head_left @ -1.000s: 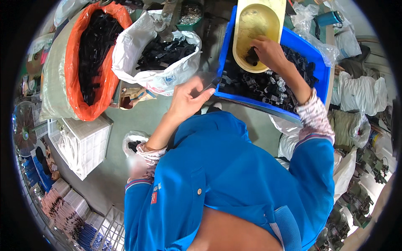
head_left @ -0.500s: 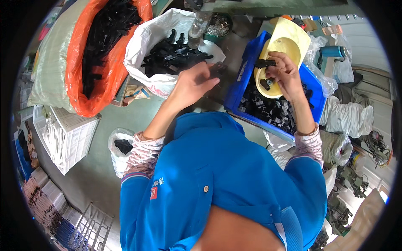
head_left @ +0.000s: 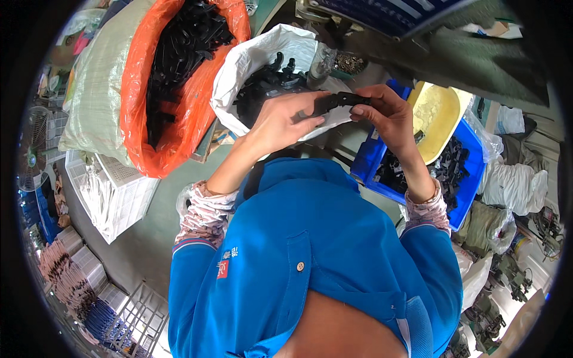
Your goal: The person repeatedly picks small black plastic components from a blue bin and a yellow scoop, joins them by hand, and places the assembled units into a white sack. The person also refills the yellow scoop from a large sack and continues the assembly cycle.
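My left hand (head_left: 285,118) is closed on a dark, elongated plastic part (head_left: 324,105), holding it in front of the white sack. From the other side my right hand (head_left: 389,114) pinches a smaller black piece (head_left: 349,99) between thumb and fingers. The two pieces meet end to end; whether they are joined I cannot tell. Just behind my left hand, black plastic parts (head_left: 268,83) fill the white sack (head_left: 230,83). Beyond my right hand a yellow tray (head_left: 439,110) rests on a blue bin (head_left: 464,200) of small dark pieces.
A clear plastic bottle (head_left: 322,64) stands at the white sack's far edge. To the left, an orange liner (head_left: 138,107) inside a woven sack holds more black parts. A white crate (head_left: 116,203) sits below it. A dark machine edge (head_left: 471,68) overhangs the far right.
My right hand has moved left from the yellow tray, bringing its black piece against the part in my left hand. The whole view has shifted, so the containers appear lower and farther right.
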